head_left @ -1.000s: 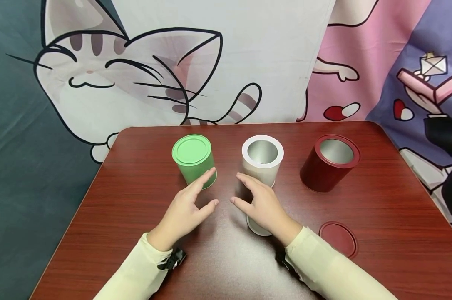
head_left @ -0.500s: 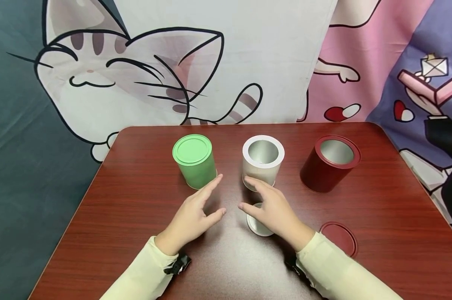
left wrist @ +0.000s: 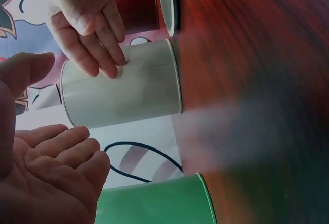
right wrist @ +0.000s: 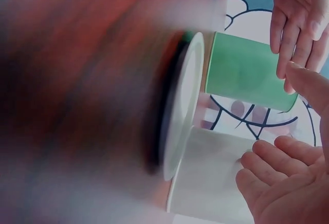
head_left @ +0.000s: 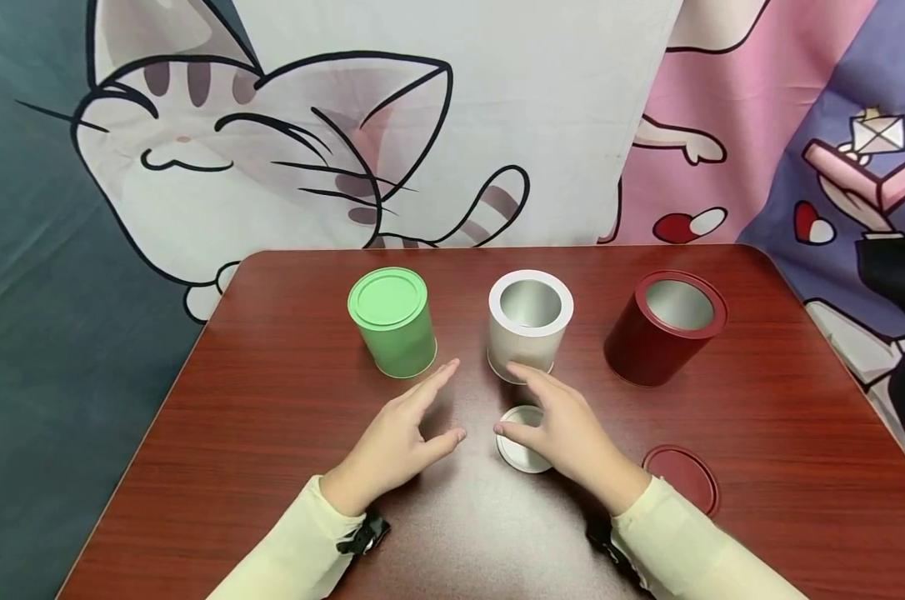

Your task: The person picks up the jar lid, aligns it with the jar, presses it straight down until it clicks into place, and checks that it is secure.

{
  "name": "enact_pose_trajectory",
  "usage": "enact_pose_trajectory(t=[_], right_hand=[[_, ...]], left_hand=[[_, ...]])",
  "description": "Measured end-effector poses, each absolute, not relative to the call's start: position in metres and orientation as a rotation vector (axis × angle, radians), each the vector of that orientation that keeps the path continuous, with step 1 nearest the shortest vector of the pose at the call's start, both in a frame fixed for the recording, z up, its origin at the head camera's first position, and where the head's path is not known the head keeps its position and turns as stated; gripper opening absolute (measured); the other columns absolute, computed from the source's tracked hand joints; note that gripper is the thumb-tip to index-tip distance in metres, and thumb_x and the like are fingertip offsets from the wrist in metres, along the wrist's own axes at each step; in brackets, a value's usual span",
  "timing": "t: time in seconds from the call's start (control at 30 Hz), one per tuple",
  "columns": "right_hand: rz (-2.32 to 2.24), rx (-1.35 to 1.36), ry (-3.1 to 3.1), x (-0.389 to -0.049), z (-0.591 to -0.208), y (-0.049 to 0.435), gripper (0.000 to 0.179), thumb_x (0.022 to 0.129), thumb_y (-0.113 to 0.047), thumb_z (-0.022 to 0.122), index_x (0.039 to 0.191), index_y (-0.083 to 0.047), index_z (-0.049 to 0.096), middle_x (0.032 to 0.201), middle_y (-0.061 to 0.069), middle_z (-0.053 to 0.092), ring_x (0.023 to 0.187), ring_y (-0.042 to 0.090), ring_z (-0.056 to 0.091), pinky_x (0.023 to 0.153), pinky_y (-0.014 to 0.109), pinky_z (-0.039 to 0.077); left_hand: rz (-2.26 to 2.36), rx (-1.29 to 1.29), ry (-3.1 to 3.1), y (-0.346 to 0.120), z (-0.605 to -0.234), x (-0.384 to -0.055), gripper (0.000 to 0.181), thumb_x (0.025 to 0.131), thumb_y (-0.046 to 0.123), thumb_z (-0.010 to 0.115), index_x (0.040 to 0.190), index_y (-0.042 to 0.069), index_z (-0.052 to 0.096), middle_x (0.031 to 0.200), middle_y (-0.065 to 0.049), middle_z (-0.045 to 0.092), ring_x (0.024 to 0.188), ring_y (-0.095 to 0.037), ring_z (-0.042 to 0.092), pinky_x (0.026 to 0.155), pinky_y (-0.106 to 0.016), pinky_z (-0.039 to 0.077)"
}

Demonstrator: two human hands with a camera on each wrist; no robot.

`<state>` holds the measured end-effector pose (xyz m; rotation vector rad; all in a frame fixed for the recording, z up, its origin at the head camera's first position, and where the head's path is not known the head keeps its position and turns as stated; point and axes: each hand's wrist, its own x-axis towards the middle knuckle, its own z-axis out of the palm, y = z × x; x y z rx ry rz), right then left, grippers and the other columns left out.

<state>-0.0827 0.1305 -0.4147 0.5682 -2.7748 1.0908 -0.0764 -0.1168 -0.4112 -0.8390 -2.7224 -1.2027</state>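
My left hand (head_left: 396, 442) hovers above the table with its fingers straight and thumb spread, just in front of the closed green can (head_left: 392, 325). It holds nothing. The right hand (head_left: 572, 433), fingers likewise extended and empty, overlaps part of a white lid (head_left: 518, 458) in the head view. Its fingertips appear right at the lower front of the uncovered white can (head_left: 527, 346). Both palms face each other, as the left wrist view shows with the near palm (left wrist: 56, 162). In the right wrist view the white lid (right wrist: 185, 111) appears edge-on, near the right fingers.
A dark red can (head_left: 651, 350), without its lid, stands at the right of the row. Its red lid (head_left: 688, 475) lies in front, partly behind the right sleeve (head_left: 692, 542). Cartoon-printed cloth (head_left: 422, 125) hangs behind the brown table (head_left: 272, 375).
Both hands have drifted right and slightly back toward the body, with fingers still extended. More of the white lid now shows. The cans and lids stay where they were.
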Motion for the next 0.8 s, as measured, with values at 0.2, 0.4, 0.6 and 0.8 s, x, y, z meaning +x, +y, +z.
enact_pose_trajectory(t=[0.2,0.4,0.6,0.8], right_hand=[[1.067,0.558,-2.809,-0.08,-0.419,0.137,0.075,0.073,-0.024,0.09,0.138,-0.005,0.058,0.131,0.011,0.065,0.119,0.028,0.063,0.1,0.048,0.051],[1.089,0.55,-2.812,-0.079,-0.421,0.142,0.074,0.073,-0.022,0.09,0.138,-0.006,0.058,0.13,0.012,0.066,0.115,0.03,0.066,0.097,0.048,0.053],[1.102,0.556,-2.824,-0.08,-0.423,0.146,0.074,0.074,-0.022,0.09,0.139,-0.005,0.057,0.13,0.012,0.066,0.116,0.029,0.065,0.096,0.048,0.053],[1.081,0.522,-2.841,-0.078,-0.423,0.152,0.075,0.074,-0.023,0.09,0.139,-0.005,0.058,0.131,0.013,0.065,0.121,0.03,0.062,0.1,0.051,0.05]], left_hand=[[-1.189,-0.843,-2.715,-0.115,-0.413,-0.077,0.078,0.087,0.021,0.078,0.154,0.009,0.04,0.153,-0.009,0.047,0.138,-0.021,0.047,0.109,-0.041,0.045],[-1.192,-0.864,-2.739,-0.113,-0.416,-0.077,0.079,0.087,0.023,0.078,0.155,0.01,0.039,0.153,-0.01,0.046,0.14,-0.021,0.046,0.112,-0.041,0.041],[-1.193,-0.894,-2.728,-0.109,-0.42,-0.078,0.08,0.086,0.022,0.079,0.154,0.008,0.04,0.152,-0.014,0.047,0.139,-0.024,0.046,0.111,-0.043,0.042],[-1.207,-0.905,-2.733,-0.105,-0.422,-0.077,0.079,0.085,0.023,0.079,0.153,0.006,0.041,0.15,-0.017,0.048,0.138,-0.026,0.047,0.112,-0.044,0.041]])
